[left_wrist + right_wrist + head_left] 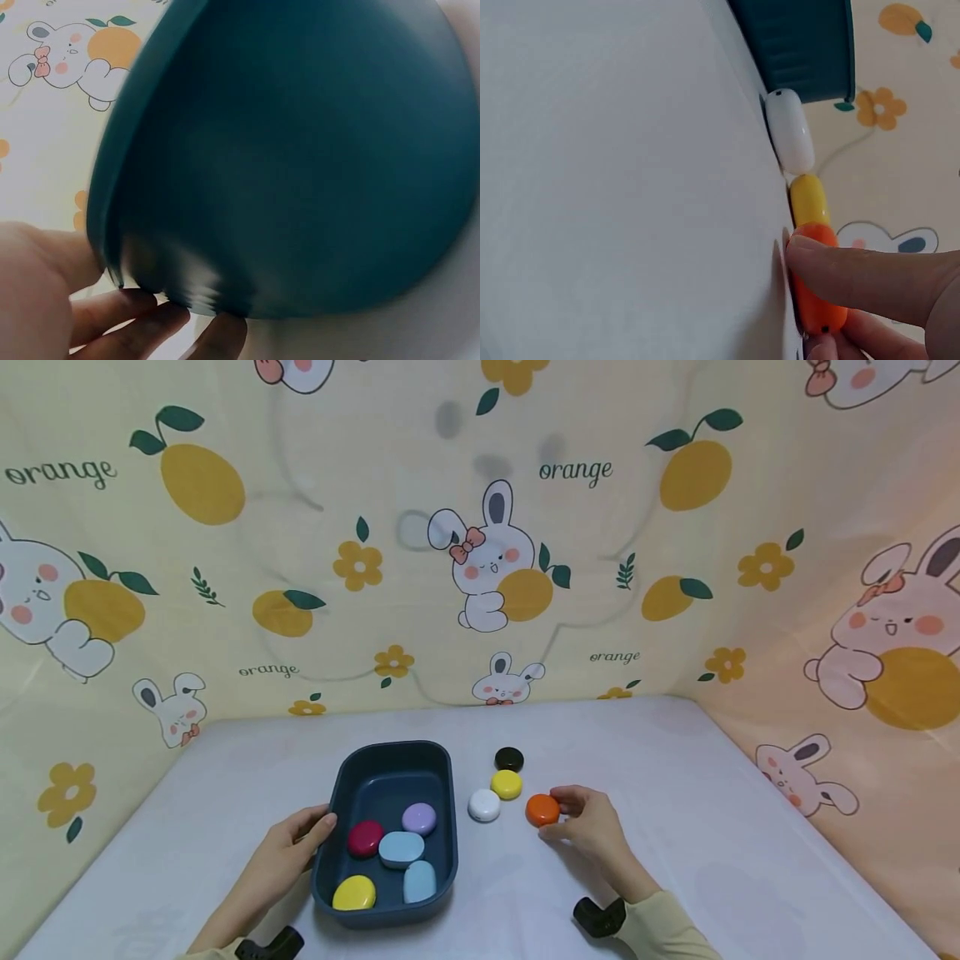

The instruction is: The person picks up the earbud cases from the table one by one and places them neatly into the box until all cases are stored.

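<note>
A dark blue tray [442, 777] sits on the white table [712, 827] and holds several smooth pebble-shaped cases: red, purple, two light blue and a yellow one [354, 893]. My left hand [300, 839] rests against the tray's left wall [300, 165], fingers straight along its base. To the tray's right lie a black case [509, 758], a yellow case [506, 784], a white case [483, 805] and an orange case [542, 810]. My right hand [581, 818] pinches the orange case [814, 285] between thumb and fingers on the table.
Patterned cloth walls with rabbits and oranges [487, 560] close in the table at the back and both sides. The white case [789, 131] and yellow case [808, 199] lie close by the tray's wall [802, 45].
</note>
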### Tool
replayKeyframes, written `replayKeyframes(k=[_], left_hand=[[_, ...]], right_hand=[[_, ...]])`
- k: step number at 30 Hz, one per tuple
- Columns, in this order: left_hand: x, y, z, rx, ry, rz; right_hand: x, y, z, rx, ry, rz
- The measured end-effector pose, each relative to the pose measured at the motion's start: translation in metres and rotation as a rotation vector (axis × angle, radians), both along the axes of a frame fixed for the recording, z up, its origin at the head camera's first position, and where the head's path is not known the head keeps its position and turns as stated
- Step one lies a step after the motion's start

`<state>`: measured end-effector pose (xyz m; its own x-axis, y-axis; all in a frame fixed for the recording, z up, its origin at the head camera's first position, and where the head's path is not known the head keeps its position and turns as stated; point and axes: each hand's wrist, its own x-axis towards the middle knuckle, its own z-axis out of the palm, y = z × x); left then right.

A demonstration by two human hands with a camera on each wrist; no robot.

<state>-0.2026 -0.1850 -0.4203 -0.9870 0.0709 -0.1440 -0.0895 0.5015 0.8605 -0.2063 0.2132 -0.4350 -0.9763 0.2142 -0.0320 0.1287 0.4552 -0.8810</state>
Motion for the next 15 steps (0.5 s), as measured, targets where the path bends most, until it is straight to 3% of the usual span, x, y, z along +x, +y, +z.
replayKeyframes(k=[15], left_hand=[[-0.0003, 0.0007, -0.0001, 0.003, 0.001, 0.002]], right_hand=[[-0.0018, -0.0001, -0.0034, 0.015, 0.017, -0.015]])
